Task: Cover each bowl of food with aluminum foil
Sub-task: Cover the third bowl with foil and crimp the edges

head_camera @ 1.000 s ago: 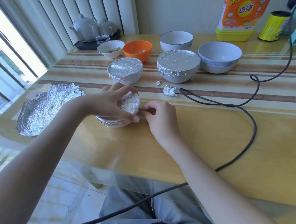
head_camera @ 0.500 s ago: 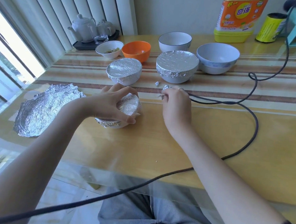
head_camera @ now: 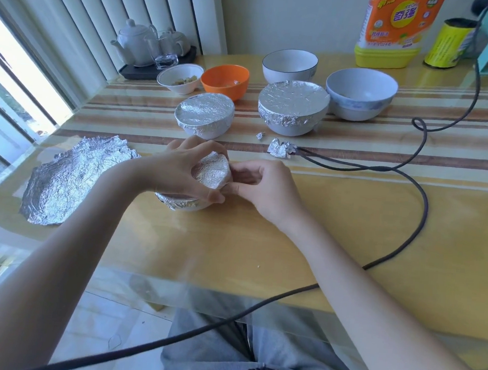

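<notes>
2 foil scraps (head_camera: 280, 148) beside cable (head_camera: 410, 179).

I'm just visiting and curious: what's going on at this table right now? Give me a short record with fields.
Activity: a person wraps foil over a small bowl near the table's front
Left hand: grips that bowl from above
Right hand: pinches the foil at the bowl's right edge
Bowls already covered: two, a middle one and a larger one
Bowls uncovered: four, orange, small white, dark-rimmed white, pale blue
Spare foil sheet: lies crumpled at the left
Foil scraps: beside a black cable
</notes>
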